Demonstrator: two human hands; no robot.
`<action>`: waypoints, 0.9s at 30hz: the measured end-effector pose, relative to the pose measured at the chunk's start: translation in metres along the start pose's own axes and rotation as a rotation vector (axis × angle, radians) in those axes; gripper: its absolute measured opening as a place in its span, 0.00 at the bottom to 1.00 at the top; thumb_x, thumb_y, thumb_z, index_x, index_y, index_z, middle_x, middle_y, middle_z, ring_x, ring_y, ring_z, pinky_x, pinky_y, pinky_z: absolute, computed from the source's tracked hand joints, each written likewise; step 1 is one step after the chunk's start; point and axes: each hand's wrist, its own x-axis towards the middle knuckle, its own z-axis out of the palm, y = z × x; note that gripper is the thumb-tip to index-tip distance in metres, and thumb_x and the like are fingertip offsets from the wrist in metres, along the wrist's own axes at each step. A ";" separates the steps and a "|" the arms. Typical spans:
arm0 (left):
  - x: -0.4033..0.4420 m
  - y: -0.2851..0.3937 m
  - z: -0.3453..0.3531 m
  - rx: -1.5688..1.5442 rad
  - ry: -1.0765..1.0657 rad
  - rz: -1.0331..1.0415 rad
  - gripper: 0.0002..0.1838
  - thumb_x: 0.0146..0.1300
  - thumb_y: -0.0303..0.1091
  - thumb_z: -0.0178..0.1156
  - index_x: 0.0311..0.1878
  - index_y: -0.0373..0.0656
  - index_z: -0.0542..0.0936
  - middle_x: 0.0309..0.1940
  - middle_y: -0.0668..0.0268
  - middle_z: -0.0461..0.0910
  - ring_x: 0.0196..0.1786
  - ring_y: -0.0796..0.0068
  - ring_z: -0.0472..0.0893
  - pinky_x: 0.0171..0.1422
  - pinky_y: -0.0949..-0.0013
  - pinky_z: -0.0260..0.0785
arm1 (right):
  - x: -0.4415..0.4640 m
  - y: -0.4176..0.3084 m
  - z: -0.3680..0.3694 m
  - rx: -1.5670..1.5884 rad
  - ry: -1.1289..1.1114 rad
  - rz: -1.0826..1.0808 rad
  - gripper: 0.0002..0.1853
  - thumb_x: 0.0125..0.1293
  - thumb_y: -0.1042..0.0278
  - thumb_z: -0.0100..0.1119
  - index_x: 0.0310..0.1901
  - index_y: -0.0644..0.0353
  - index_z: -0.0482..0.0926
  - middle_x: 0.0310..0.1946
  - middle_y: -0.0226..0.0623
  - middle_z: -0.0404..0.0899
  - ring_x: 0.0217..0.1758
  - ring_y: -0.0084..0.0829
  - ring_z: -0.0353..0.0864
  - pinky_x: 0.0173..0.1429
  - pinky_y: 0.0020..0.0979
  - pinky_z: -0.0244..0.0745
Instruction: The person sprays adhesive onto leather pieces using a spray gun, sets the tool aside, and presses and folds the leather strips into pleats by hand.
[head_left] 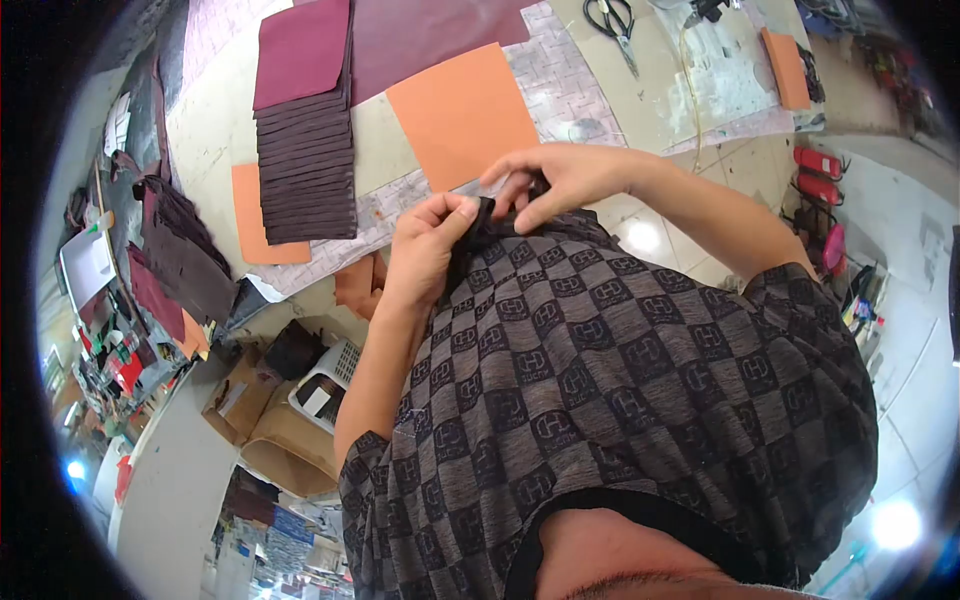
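Note:
My left hand is closed at the front of my waist, thumb and fingers pinching a black cloth edge. That edge meets the hem of my checked dark shirt; whether it belongs to the shirt I cannot tell. Just to the right, my right hand hovers against the shirt's lower front. Its thumb and fingers are curved and apart, and something small and dark shows between them. Beyond my hands, on the table, lie an orange sheet and a fanned stack of dark maroon pieces.
Scissors lie at the table's far side, with a second orange piece to the right. Another orange sheet sits under the stack. Cardboard boxes and a white basket stand low on the left. Red fire extinguishers stand right.

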 end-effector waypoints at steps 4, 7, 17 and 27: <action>0.002 -0.001 0.001 0.128 -0.060 0.016 0.07 0.84 0.32 0.66 0.46 0.40 0.87 0.41 0.71 0.90 0.41 0.85 0.84 0.49 0.77 0.77 | 0.006 0.012 0.017 0.093 -0.025 0.094 0.36 0.70 0.65 0.84 0.76 0.61 0.78 0.57 0.35 0.90 0.58 0.26 0.86 0.66 0.32 0.82; -0.001 0.003 0.000 0.111 -0.045 0.007 0.08 0.84 0.32 0.66 0.46 0.40 0.87 0.41 0.72 0.90 0.41 0.85 0.83 0.50 0.76 0.77 | 0.011 0.003 0.022 -0.013 -0.017 0.120 0.33 0.69 0.57 0.85 0.70 0.63 0.83 0.53 0.33 0.90 0.55 0.25 0.85 0.63 0.31 0.82; 0.013 -0.009 -0.011 0.292 -0.032 0.171 0.08 0.80 0.30 0.69 0.44 0.34 0.88 0.62 0.67 0.79 0.64 0.77 0.76 0.71 0.71 0.67 | 0.014 0.016 0.030 -0.103 0.036 0.015 0.27 0.71 0.45 0.83 0.51 0.64 0.87 0.42 0.30 0.85 0.48 0.24 0.80 0.54 0.33 0.78; 0.023 -0.009 -0.008 0.122 -0.101 -0.015 0.09 0.80 0.29 0.69 0.42 0.34 0.88 0.61 0.71 0.78 0.59 0.81 0.77 0.67 0.73 0.69 | -0.012 0.034 0.037 -0.016 0.186 -0.041 0.21 0.76 0.51 0.77 0.56 0.62 0.86 0.50 0.33 0.81 0.55 0.28 0.79 0.63 0.34 0.76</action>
